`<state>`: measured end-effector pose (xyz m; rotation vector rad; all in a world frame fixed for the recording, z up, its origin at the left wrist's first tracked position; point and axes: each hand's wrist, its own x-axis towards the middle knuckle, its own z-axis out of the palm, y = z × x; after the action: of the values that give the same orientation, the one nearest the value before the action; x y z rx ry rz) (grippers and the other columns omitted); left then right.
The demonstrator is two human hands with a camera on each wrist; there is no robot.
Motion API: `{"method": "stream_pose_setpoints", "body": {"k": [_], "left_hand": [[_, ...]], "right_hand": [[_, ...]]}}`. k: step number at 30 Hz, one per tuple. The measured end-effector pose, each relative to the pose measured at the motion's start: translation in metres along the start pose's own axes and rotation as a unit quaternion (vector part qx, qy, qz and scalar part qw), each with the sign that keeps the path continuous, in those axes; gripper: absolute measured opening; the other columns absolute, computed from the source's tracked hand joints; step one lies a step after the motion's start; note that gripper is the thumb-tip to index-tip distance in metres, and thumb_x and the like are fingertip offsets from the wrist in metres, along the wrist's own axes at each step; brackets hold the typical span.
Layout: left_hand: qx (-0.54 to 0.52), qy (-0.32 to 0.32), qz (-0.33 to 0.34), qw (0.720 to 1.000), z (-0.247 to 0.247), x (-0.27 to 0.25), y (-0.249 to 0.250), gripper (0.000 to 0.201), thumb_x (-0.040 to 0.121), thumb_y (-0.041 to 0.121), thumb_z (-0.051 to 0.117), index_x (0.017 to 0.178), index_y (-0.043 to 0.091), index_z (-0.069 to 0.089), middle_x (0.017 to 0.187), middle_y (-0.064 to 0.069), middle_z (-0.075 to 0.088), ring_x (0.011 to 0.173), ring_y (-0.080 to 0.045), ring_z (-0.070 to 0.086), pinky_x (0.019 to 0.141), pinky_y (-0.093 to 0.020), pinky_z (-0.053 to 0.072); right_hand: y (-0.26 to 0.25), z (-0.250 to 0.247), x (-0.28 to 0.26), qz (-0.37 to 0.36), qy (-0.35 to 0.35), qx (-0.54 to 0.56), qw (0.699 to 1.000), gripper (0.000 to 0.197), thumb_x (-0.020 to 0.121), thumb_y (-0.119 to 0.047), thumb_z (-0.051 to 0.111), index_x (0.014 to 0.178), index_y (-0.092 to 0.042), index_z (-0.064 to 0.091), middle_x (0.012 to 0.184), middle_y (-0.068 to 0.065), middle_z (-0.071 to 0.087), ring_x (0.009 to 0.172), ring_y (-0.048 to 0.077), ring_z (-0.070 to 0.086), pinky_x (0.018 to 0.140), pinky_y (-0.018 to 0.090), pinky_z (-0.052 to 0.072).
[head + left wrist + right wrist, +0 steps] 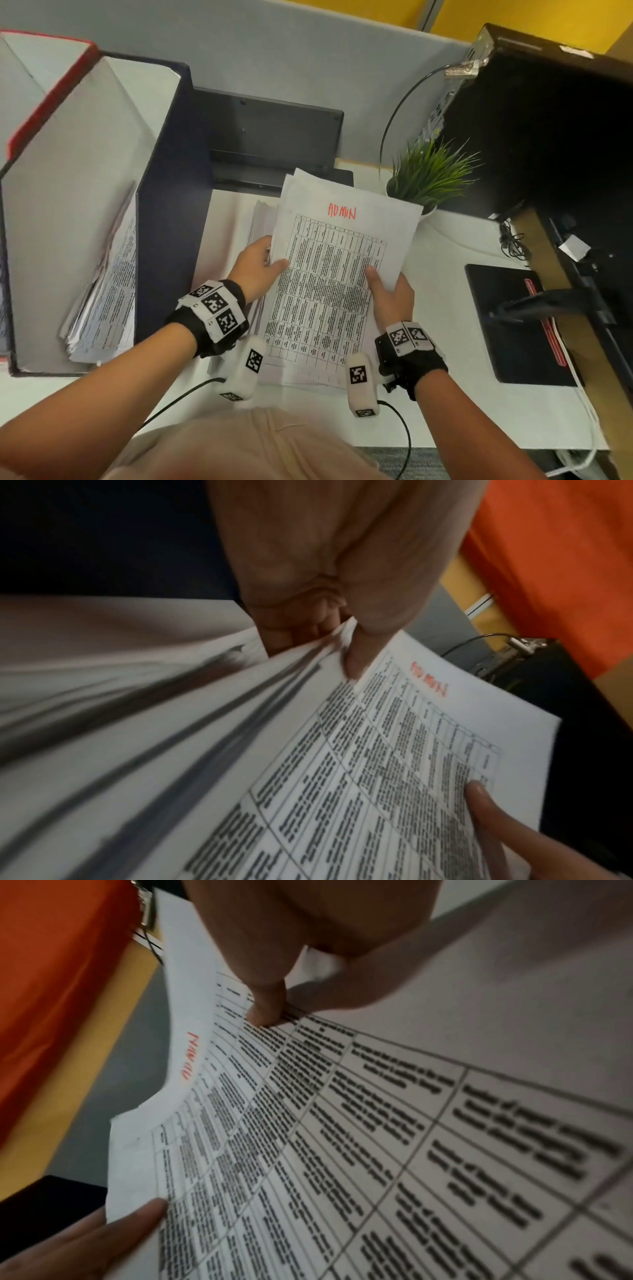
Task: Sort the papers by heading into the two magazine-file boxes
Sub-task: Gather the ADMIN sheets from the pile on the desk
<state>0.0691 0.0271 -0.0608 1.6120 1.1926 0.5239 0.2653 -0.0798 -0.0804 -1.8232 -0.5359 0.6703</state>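
Observation:
A sheaf of papers (329, 274) with a printed table has a top sheet headed "ADMIN" in red, and I hold it lifted over the white desk (462, 394). My left hand (270, 262) pinches its left edge, thumb on top. My right hand (380, 284) grips the right edge, thumb on the table print. In the left wrist view the left thumb (356, 656) presses several fanned sheets (377, 750). The right thumb (267, 1007) lies on the sheet (342, 1123) in the right wrist view. A navy magazine-file box (168, 205) at left holds papers (106, 291). A red-edged box (48, 99) stands beyond it.
More sheets (262, 216) lie on the desk under the held sheaf. A potted green plant (428, 174) stands just behind the papers. A black computer tower (548, 120) stands at right, and a black stand base (507, 325) lies on the desk. A black flat device (270, 137) lies at the back.

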Motion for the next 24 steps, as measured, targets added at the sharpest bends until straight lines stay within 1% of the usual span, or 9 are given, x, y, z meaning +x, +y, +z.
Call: {"method": "stream_pose_setpoints", "body": {"k": [1,4,7,11,13,17,20,22,24], "left_hand": [[0.002,0.004,0.015,1.0,0.0,-0.001,0.003,0.028,0.091,0.009,0.056,0.119,0.01,0.053,0.113,-0.004,0.064,0.095,-0.015,0.061,0.085,-0.026,0.05],[-0.017,0.027,0.071,0.997,-0.004,-0.006,0.021,0.029,0.092,0.008,0.053,0.12,0.012,0.052,0.11,0.005,0.062,0.089,0.001,0.059,0.07,-0.004,0.047],[-0.069,0.074,0.15,0.984,-0.013,-0.013,0.047,0.032,0.092,0.009,0.053,0.124,0.013,0.051,0.114,0.007,0.062,0.098,0.002,0.06,0.076,-0.003,0.047],[-0.137,0.136,0.23,0.954,-0.022,-0.026,0.068,0.031,0.09,0.008,0.058,0.119,0.017,0.051,0.11,0.014,0.062,0.103,0.002,0.061,0.083,-0.01,0.049],[-0.148,0.149,0.213,0.954,-0.019,-0.03,0.065,0.034,0.086,0.007,0.063,0.117,0.014,0.053,0.108,0.013,0.063,0.101,0.004,0.061,0.082,-0.011,0.049],[-0.142,0.133,0.141,0.971,-0.007,-0.031,0.056,0.03,0.088,0.009,0.061,0.118,0.005,0.058,0.109,-0.002,0.065,0.099,-0.006,0.062,0.089,-0.024,0.052],[-0.155,0.161,0.158,0.962,-0.007,-0.027,0.062,0.025,0.088,0.01,0.061,0.113,0.011,0.062,0.098,0.011,0.065,0.086,0.014,0.061,0.077,-0.005,0.048],[-0.166,0.172,0.172,0.956,-0.009,-0.023,0.063,0.025,0.088,0.011,0.062,0.112,0.013,0.062,0.096,0.018,0.063,0.087,0.018,0.06,0.074,-0.001,0.046],[-0.155,0.159,0.156,0.962,-0.007,-0.022,0.057,0.026,0.087,0.015,0.063,0.113,0.014,0.061,0.098,0.016,0.064,0.089,0.015,0.061,0.075,-0.004,0.048]], "right_hand": [[-0.006,0.0,-0.002,-0.013,0.0,0.012,1.0,0.033,0.087,-0.023,0.064,0.117,-0.011,0.059,0.111,0.003,0.064,0.099,0.015,0.059,0.077,0.018,0.047],[-0.032,0.0,-0.008,-0.064,0.018,0.064,0.996,0.03,0.086,-0.02,0.065,0.115,-0.014,0.059,0.104,-0.002,0.063,0.094,0.009,0.061,0.065,0.001,0.046],[-0.07,-0.002,-0.016,-0.119,0.034,0.159,0.98,0.03,0.085,-0.014,0.065,0.114,-0.014,0.059,0.101,-0.008,0.066,0.089,-0.003,0.065,0.075,0.008,0.051],[-0.105,-0.005,-0.024,-0.189,0.017,0.256,0.948,0.032,0.082,-0.007,0.068,0.107,-0.023,0.058,0.096,-0.015,0.07,0.097,-0.002,0.065,0.077,0.012,0.052],[-0.106,-0.001,-0.026,-0.181,-0.002,0.255,0.95,0.034,0.078,-0.003,0.071,0.104,-0.022,0.058,0.096,-0.013,0.068,0.092,-0.002,0.066,0.076,0.011,0.051],[-0.093,0.012,-0.035,-0.115,-0.007,0.219,0.969,0.028,0.074,-0.004,0.075,0.096,-0.015,0.062,0.087,-0.011,0.067,0.08,-0.001,0.067,0.071,0.014,0.055],[-0.095,0.01,-0.033,-0.125,0.01,0.235,0.964,0.026,0.072,-0.006,0.077,0.09,-0.018,0.063,0.078,-0.015,0.069,0.076,-0.004,0.068,0.065,0.014,0.055],[-0.096,0.006,-0.031,-0.143,0.009,0.242,0.96,0.029,0.071,-0.007,0.078,0.095,-0.016,0.063,0.078,-0.015,0.072,0.08,-0.002,0.069,0.065,0.014,0.055],[-0.09,0.007,-0.03,-0.147,0.001,0.227,0.963,0.033,0.071,-0.007,0.078,0.099,-0.016,0.063,0.087,-0.011,0.071,0.084,0.0,0.069,0.068,0.015,0.055]]}}
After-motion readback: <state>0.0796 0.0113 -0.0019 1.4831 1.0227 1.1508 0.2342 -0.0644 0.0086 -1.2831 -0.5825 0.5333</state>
